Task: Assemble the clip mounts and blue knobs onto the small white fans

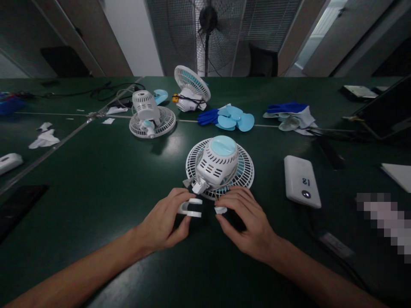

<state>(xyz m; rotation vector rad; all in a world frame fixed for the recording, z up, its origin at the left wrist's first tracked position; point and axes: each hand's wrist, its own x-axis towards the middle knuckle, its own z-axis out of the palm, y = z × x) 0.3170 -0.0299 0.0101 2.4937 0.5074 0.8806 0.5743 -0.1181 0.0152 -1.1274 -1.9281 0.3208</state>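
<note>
My left hand [168, 220] is closed, pinching a white U-shaped plastic bracket [192, 208] between thumb and fingers, its two prongs pointing right. Across a small gap, my right hand [245, 218] pinches a small white plastic piece [220, 210]. A thin brass-coloured bit shows by its fingertips, too small to name. Just beyond both hands a small white fan [215, 164] lies grille-down on the green table [105, 205]. Its rounded motor housing has a light-blue cap [224, 146], and its cord and plug [201, 187] rest against the near side.
Farther back are a second fan [146, 109], a third fan [191, 92], light-blue fan blades [236, 119] and blue-and-white gloves [290, 114]. A white power bank [302, 182] with a cable lies to the right. At left is a dark flat object [21, 209].
</note>
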